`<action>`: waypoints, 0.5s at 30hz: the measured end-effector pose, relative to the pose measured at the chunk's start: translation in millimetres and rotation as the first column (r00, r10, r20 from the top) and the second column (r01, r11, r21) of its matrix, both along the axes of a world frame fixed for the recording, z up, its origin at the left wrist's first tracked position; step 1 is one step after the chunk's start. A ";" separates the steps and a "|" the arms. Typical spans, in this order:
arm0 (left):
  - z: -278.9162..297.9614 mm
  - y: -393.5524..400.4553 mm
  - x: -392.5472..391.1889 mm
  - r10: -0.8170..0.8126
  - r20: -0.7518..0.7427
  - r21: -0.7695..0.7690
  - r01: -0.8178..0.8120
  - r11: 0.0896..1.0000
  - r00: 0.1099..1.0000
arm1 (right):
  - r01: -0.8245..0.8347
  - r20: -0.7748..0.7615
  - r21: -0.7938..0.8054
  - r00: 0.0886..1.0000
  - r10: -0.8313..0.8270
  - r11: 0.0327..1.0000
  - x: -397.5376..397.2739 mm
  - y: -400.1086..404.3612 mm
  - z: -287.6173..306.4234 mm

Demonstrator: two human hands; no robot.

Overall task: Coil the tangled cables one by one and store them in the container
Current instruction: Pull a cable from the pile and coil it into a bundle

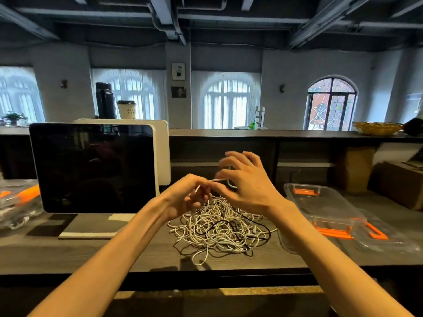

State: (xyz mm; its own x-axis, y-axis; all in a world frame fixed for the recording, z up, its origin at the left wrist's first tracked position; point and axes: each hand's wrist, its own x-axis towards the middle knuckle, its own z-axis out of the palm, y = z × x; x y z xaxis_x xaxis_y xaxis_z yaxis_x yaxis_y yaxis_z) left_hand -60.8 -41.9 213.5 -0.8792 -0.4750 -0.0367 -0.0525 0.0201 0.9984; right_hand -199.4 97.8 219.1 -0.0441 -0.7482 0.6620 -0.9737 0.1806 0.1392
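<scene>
A tangled pile of white and black cables lies on the dark wooden desk in front of me. Above it, my left hand grips a white cable with curled fingers, and strands hang from it down into the pile. My right hand is just to the right, its thumb and forefinger pinching the same cable where it loops, the other fingers spread. A clear plastic container with orange clips stands open at the right of the pile.
A dark monitor stands at the left on its flat base. The container's clear lid lies at the right. Another clear container sits at the far left edge. Cardboard boxes stand behind at the right.
</scene>
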 end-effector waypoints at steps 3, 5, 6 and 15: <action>7.7 8.4 14.9 -0.101 -0.172 0.206 0.136 0.969 0.980 | -0.044 0.152 -0.048 0.987 0.051 0.998 -3.5 5.0 -4.5; 9.7 15.0 21.5 -0.141 -0.266 0.294 0.220 0.930 0.954 | -0.093 0.346 -0.159 0.927 0.144 0.983 -2.7 6.2 -7.8; 10.0 17.8 22.8 -0.156 -0.296 0.306 0.249 0.919 0.942 | -0.094 0.430 -0.201 0.886 0.174 0.975 -0.1 6.6 -8.5; 7.7 42.6 1.8 -0.073 -0.403 0.287 0.202 0.936 0.912 | 0.005 0.262 -0.312 0.962 0.080 0.950 28.4 5.8 -17.3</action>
